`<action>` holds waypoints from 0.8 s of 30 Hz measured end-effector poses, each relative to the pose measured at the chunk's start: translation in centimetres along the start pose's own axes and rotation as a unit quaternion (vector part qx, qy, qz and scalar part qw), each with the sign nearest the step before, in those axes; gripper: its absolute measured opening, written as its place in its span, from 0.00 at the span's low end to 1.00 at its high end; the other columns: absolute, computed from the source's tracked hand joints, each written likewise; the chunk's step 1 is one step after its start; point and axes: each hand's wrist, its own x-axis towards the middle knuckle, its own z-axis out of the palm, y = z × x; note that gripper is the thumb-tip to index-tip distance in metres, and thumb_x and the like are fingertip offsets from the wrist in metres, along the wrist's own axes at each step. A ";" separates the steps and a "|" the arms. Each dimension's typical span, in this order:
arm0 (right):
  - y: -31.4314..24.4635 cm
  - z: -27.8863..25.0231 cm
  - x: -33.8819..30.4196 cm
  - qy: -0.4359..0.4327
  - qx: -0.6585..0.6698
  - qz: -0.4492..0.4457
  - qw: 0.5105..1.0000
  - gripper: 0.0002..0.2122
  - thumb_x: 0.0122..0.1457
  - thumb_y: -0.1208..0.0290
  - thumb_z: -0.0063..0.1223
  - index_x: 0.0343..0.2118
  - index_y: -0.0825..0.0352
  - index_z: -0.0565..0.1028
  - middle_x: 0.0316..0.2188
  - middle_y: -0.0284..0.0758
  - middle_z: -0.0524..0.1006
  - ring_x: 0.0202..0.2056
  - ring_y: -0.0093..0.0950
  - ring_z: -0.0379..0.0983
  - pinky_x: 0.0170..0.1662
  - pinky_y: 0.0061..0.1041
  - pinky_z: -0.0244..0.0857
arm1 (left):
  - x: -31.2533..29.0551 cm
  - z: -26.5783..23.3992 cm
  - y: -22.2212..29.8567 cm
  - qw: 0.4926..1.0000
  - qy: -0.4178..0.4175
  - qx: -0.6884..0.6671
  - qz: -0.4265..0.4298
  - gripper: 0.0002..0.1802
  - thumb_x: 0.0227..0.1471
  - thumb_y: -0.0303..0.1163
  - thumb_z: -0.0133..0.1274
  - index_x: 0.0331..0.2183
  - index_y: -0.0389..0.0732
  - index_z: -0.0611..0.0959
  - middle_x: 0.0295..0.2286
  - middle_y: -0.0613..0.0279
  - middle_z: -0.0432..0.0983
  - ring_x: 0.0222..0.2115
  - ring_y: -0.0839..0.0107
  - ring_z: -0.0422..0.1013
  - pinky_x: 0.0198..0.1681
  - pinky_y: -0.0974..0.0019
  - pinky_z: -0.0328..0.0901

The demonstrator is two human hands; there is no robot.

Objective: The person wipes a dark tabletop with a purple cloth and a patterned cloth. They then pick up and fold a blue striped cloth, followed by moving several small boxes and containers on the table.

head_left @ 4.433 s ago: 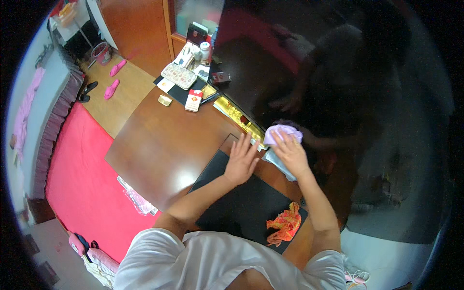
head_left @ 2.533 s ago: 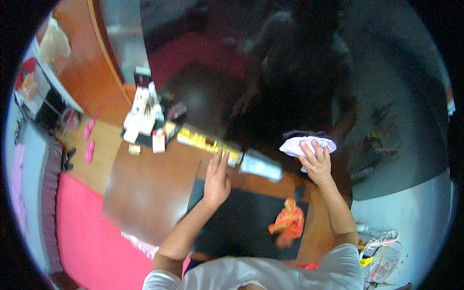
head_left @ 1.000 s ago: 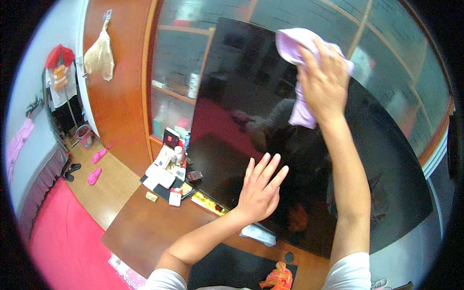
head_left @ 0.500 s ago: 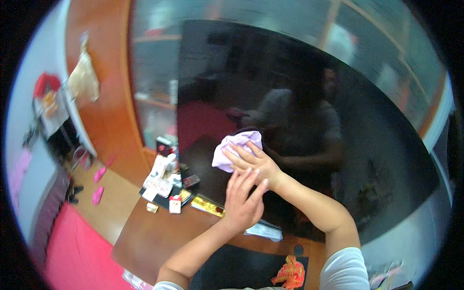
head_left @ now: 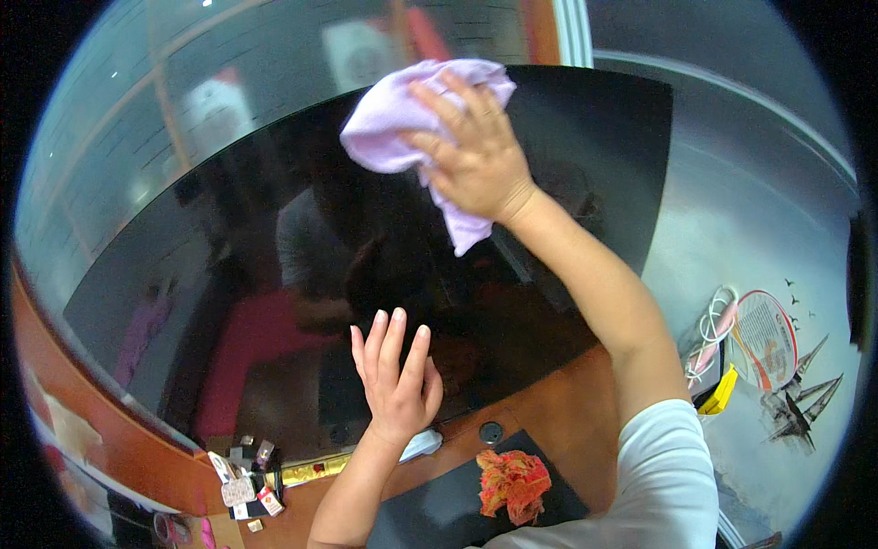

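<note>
Against the upper edge of a large glossy black TV screen (head_left: 604, 137), my right hand (head_left: 480, 165) presses a pale purple cloth (head_left: 389, 123). Its fingers lie spread over the cloth, and one corner of the fabric hangs down below the palm. Lower down, my left hand (head_left: 398, 389) is raised in front of the screen with its fingers stretched and nothing in it. Whether its fingertips touch the glass I cannot tell. The screen mirrors a person in a light top and a pink surface.
Below the screen is a brown wooden desk (head_left: 572, 403) with a black mat (head_left: 412, 508). A crumpled orange-red cloth (head_left: 514, 485) lies on the mat. Small boxes (head_left: 240, 491) and a gold strip (head_left: 315, 470) sit at the left. A white cable (head_left: 712, 334) and racket (head_left: 766, 339) are at right.
My right hand has carried the purple cloth up the screen, away from my left hand. The view has swung to the right. The left hand no longer overlaps the right one.
</note>
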 end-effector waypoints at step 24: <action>-9.4 -7.0 -34.6 -0.146 0.065 0.359 0.920 0.18 0.59 0.76 0.49 0.50 0.51 0.80 0.63 0.38 0.66 0.63 0.47 0.56 0.67 0.47 0.49 | -9.4 8.3 9.8 0.953 -0.244 -0.159 -0.085 0.32 0.45 0.21 0.55 0.56 0.41 0.76 0.60 0.47 0.65 0.62 0.47 0.60 0.67 0.38 0.46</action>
